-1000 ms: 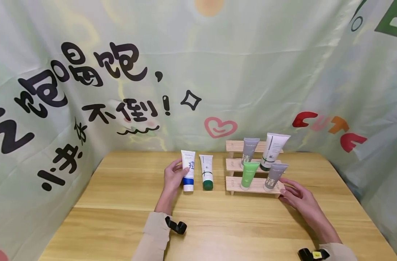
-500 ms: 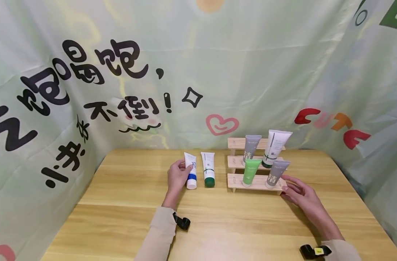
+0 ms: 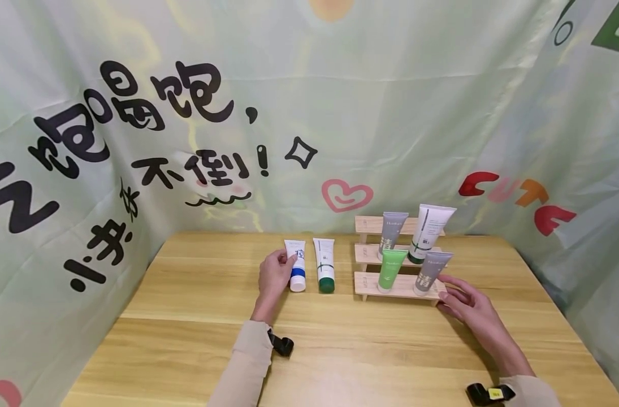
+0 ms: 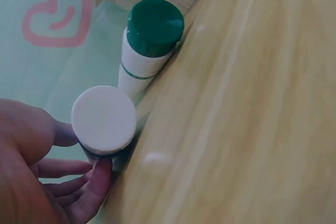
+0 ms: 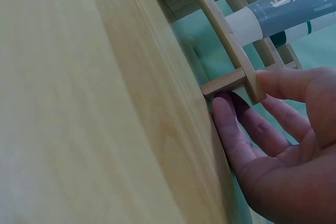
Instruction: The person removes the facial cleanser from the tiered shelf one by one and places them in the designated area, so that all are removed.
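My left hand (image 3: 276,277) holds a white squeeze tube (image 3: 298,263) with a blue band, thumb on one side and curled fingers on the other. Its white cap (image 4: 104,119) faces the camera in the left wrist view. Just to its right, a white tube with a green cap (image 3: 325,263) lies on the table, apart from it. At the right end of a three-step wooden rack (image 3: 367,285), my right hand (image 3: 467,305) pinches the lowest step by its corner and leg (image 5: 226,82). Part of the left fingers is hidden behind the held tube.
On the rack stand a green tube (image 3: 391,270), a front grey tube (image 3: 431,271), a rear grey tube (image 3: 392,230) and a large white tube (image 3: 431,229). A printed cloth (image 3: 268,85) hangs behind the wooden table (image 3: 350,339).
The tube in my left hand first turns its label aside, then shows it again, and now sits slightly lower and smaller in view. My right hand keeps its place at the rack.
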`<control>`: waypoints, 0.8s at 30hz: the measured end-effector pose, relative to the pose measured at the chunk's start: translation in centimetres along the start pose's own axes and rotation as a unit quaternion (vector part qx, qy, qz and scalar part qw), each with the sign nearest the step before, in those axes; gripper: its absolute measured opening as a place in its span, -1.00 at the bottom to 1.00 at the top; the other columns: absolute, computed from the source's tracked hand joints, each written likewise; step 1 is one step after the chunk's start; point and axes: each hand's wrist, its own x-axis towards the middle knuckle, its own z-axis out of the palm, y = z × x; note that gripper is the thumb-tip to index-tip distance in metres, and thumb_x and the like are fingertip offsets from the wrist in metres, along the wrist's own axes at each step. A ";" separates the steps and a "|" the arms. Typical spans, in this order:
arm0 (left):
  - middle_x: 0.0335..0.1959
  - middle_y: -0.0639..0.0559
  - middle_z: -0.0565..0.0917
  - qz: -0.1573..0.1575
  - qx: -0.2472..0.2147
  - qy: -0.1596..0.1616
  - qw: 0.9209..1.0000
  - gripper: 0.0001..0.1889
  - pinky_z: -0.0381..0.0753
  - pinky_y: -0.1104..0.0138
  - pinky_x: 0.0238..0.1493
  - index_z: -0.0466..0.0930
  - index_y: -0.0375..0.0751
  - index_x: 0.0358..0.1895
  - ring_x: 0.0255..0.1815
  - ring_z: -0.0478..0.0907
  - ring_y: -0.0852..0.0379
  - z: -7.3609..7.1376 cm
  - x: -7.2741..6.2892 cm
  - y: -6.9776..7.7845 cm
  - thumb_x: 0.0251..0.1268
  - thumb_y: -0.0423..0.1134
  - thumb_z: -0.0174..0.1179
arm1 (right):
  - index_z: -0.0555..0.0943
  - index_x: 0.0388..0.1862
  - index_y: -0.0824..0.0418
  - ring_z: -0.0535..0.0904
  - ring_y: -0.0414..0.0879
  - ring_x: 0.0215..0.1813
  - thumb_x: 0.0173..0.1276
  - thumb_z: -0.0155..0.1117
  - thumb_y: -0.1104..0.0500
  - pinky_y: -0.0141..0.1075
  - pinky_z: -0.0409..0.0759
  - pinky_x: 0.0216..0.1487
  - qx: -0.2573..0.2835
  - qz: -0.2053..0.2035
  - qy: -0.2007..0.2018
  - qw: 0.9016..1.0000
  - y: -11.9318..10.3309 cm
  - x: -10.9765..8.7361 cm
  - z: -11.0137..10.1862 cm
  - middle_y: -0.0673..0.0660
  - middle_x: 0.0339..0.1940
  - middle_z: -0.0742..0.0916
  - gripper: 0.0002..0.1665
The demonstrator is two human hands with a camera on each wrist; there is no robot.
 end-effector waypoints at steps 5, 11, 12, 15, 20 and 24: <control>-0.14 -0.08 0.69 0.010 -0.006 -0.014 1.000 -0.63 0.58 0.12 -0.12 0.69 -0.26 0.17 -0.16 0.61 -0.02 -0.2 0.2 -0.3 0.43 -0.14 0.31 | 0.28 0.52 0.39 0.67 -0.34 0.04 0.55 0.26 0.15 -0.35 0.69 0.04 0.001 0.005 0.002 1.000 0.0 -0.1 0.0 -0.20 0.02 0.72 -0.30; -0.06 -0.12 0.70 0.022 -0.003 -0.014 1.000 -0.61 0.57 0.06 -0.06 0.67 -0.25 0.21 -0.08 0.62 -0.06 -0.6 0.1 -0.4 0.41 -0.16 0.30 | 0.24 0.55 0.38 0.66 -0.36 0.04 0.55 0.27 0.09 -0.36 0.68 0.04 -0.015 0.022 0.006 1.000 -0.2 0.0 0.0 -0.17 0.06 0.69 -0.24; -0.05 -0.13 0.70 0.026 -0.004 -0.014 1.000 -0.61 0.58 0.05 -0.06 0.67 -0.25 0.22 -0.07 0.62 -0.07 -0.7 -0.1 -0.4 0.41 -0.17 0.30 | 0.24 0.55 0.37 0.66 -0.36 0.04 0.55 0.27 0.08 -0.37 0.68 0.04 -0.018 0.025 0.005 1.000 -0.2 0.1 0.0 -0.17 0.06 0.69 -0.24; 0.02 -0.16 0.68 0.042 -0.011 -0.007 0.999 -0.60 0.59 0.04 -0.06 0.65 -0.25 0.24 -0.05 0.61 -0.08 -0.9 -0.3 -0.1 0.41 -0.19 0.30 | 0.24 0.56 0.35 0.66 -0.37 0.04 0.54 0.27 0.06 -0.37 0.68 0.04 -0.021 0.031 0.005 0.999 -0.2 0.1 0.0 -0.16 0.07 0.68 -0.23; 0.05 -0.24 0.65 0.106 -0.060 0.013 0.992 -0.68 0.58 -0.01 0.02 0.67 -0.25 0.16 0.00 0.58 -0.17 -1.3 -0.9 1.0 0.39 -0.32 0.30 | 0.25 0.55 0.35 0.66 -0.36 0.04 0.54 0.28 0.07 -0.36 0.68 0.05 -0.016 0.033 0.006 0.999 -0.3 0.1 -0.1 -0.18 0.04 0.69 -0.24; 0.00 -0.25 0.67 0.167 -0.123 0.013 0.978 -0.73 0.63 0.00 -0.01 0.68 -0.28 0.09 -0.04 0.62 -0.20 -1.4 -1.6 2.5 0.34 -0.43 0.31 | 0.28 0.55 0.33 0.66 -0.36 0.04 0.54 0.29 0.09 -0.36 0.69 0.05 -0.009 0.031 0.004 0.999 -0.3 0.1 0.0 -0.21 0.03 0.68 -0.26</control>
